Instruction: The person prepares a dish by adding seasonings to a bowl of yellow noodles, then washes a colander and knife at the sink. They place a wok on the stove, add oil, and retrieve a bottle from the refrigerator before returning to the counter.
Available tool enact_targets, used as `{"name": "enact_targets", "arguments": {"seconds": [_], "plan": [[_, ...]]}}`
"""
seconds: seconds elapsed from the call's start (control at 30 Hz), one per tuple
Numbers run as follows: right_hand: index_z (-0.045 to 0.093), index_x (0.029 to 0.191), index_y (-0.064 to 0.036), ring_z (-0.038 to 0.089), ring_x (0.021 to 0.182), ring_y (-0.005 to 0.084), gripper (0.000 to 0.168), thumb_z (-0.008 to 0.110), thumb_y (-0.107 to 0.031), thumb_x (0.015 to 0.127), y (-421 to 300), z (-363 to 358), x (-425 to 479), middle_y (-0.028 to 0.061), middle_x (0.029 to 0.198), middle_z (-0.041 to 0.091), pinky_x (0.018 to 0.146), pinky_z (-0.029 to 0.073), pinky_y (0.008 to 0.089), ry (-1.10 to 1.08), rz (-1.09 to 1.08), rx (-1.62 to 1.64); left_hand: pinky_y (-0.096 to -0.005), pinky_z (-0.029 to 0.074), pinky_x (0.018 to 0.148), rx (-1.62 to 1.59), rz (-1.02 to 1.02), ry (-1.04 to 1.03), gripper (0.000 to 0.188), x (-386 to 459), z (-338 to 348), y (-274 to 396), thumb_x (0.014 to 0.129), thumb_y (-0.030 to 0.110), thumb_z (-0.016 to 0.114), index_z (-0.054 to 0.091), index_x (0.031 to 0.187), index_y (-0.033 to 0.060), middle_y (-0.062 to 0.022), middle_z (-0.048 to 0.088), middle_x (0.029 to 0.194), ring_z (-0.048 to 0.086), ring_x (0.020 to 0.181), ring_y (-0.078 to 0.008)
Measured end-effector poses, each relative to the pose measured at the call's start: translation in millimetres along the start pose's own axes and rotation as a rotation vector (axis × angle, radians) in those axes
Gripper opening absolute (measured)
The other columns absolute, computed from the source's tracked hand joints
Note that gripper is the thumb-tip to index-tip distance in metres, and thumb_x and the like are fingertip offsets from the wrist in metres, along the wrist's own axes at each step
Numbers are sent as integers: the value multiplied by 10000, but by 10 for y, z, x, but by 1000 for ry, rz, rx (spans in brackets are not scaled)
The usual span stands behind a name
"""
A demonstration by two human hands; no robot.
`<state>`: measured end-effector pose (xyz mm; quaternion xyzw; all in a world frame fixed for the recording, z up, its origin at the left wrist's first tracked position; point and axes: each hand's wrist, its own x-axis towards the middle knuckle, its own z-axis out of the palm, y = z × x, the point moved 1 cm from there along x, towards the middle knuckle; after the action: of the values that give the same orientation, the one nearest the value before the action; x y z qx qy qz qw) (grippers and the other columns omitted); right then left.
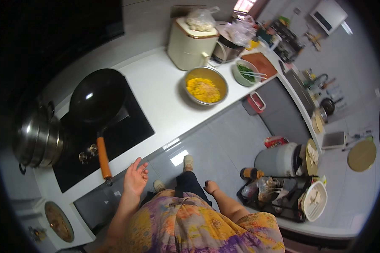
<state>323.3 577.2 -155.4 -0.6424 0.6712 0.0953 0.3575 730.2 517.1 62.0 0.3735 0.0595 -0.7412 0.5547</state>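
My left hand is empty, palm up with fingers apart, just off the counter's front edge near the wooden handle of a black wok. The wok sits on a black glass cooktop. My right hand hangs low beside my body, fingers curled in, with nothing visible in it. On the white counter stands a metal bowl of yellow shredded food with a paler heap on top. Beyond it, a pale green bowl holds chopped greens and a pair of light chopsticks.
A stacked steel steamer stands left of the wok. Behind the metal bowl are a cream appliance and a cooker, both topped with plastic bags. A brown cutting board lies farther right. A grey bin and black rack stand to my right.
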Motion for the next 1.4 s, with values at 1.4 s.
{"name": "enact_targets", "arguments": {"seconds": [1.4], "plan": [[486,1034,-98,589,698,205,305,632,-299,857,3489,-2420,-1066,57,822,585,609,487,322,1700,766,1291,-261,459,583,667,-864,-466,364,3065,4959,-4332,955,235,432,457,1279,72,-121,643,1007,585,700,-184]]}}
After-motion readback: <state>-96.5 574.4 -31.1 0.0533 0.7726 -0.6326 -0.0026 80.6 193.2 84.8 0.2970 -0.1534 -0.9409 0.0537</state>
